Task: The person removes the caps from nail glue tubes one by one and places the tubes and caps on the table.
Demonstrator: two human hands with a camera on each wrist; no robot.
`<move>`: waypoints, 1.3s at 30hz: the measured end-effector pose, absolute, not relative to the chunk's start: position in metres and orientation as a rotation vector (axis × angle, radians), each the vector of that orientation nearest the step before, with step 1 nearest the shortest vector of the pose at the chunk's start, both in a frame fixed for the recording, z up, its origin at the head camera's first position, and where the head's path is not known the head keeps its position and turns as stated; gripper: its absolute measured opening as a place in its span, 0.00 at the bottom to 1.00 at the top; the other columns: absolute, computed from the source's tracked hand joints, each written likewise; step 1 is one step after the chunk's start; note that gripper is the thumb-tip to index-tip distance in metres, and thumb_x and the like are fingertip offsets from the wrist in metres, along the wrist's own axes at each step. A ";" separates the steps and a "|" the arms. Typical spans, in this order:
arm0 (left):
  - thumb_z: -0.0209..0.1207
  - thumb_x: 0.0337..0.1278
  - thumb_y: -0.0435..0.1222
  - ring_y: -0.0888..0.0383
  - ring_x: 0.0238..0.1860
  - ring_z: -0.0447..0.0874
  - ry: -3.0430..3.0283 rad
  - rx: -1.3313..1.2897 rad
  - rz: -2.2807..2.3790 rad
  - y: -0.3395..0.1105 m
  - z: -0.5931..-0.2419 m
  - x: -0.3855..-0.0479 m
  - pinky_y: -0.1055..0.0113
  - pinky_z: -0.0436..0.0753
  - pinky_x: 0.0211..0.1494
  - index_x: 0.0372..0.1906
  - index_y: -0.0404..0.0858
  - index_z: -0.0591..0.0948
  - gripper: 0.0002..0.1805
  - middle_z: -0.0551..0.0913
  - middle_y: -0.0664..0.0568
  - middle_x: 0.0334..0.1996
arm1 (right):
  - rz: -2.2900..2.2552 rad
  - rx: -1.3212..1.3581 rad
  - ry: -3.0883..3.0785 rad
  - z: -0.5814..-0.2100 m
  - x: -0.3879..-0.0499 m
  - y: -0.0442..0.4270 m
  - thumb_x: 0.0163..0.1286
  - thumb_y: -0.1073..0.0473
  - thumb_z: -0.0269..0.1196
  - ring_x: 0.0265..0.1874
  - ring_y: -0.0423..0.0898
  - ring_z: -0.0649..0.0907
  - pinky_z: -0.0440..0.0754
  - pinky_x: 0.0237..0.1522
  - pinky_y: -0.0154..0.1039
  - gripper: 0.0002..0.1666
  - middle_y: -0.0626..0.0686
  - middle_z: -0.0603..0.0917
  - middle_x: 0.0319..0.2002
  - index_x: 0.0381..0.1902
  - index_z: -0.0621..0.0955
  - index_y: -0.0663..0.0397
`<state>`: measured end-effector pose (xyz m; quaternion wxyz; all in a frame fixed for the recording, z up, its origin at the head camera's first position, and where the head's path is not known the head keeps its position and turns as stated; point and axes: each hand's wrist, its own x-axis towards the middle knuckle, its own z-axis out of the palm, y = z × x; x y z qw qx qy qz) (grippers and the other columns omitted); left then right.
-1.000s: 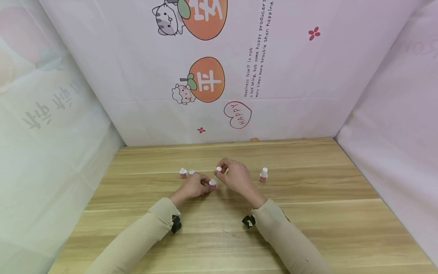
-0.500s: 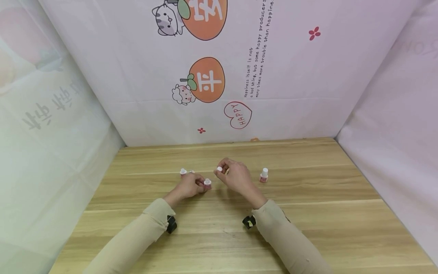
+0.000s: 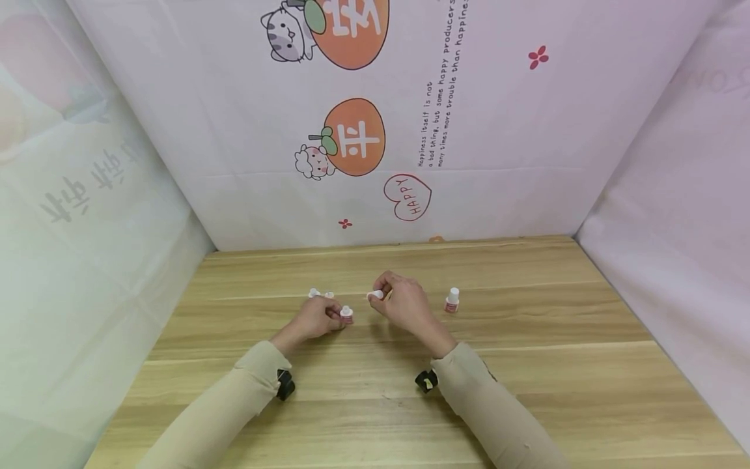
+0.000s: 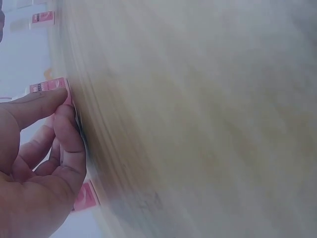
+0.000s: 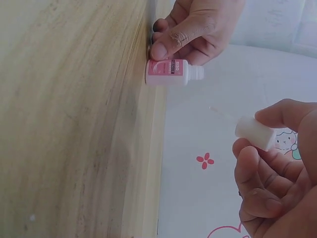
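My left hand (image 3: 314, 317) pinches a small white bottle with a pink label (image 3: 347, 315), which stands upright on the table with its cap off. In the right wrist view that bottle (image 5: 168, 72) shows a bare translucent neck beside the left thumb. My right hand (image 3: 405, 301) holds a white cap (image 3: 375, 295) between thumb and fingers above the table; in the right wrist view a thin clear stem points from the cap (image 5: 255, 133) toward the bottle. Cap and bottle are apart.
Two more small bottles, one at the far left (image 3: 313, 293) and one beside it (image 3: 329, 295), stand partly behind my left hand. A capped bottle (image 3: 452, 300) stands right of my right hand. Printed white cloth (image 3: 480, 208) rises behind the wooden table (image 3: 375, 404).
My left hand has slid left along the table with the bottle, away from my right hand. The cap in my right hand has tilted and dipped slightly.
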<state>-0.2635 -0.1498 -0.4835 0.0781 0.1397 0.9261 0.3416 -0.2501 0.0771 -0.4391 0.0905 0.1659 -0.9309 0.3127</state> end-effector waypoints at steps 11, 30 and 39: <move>0.73 0.44 0.29 0.62 0.29 0.78 2.817 0.386 1.009 -0.160 -0.483 -0.260 0.71 0.77 0.34 0.31 0.34 0.85 0.08 0.85 0.51 0.26 | 0.898 0.515 -2.774 -0.443 -0.250 0.077 0.66 0.51 0.64 0.31 0.39 0.80 0.76 0.35 0.38 0.05 0.41 0.83 0.29 0.36 0.84 0.42; 0.73 0.46 0.31 0.61 0.30 0.78 2.830 0.325 0.979 -0.188 -0.479 -0.259 0.70 0.77 0.35 0.34 0.33 0.85 0.10 0.85 0.49 0.28 | 0.860 0.517 -2.809 -0.444 -0.249 0.073 0.66 0.49 0.63 0.27 0.40 0.76 0.73 0.34 0.38 0.06 0.41 0.82 0.28 0.36 0.83 0.42; 0.72 0.47 0.30 0.61 0.31 0.79 2.831 0.358 0.975 -0.194 -0.480 -0.260 0.69 0.78 0.36 0.34 0.34 0.85 0.09 0.85 0.50 0.28 | 0.876 0.507 -2.830 -0.445 -0.249 0.072 0.66 0.48 0.64 0.26 0.39 0.77 0.74 0.32 0.37 0.06 0.42 0.83 0.28 0.37 0.82 0.41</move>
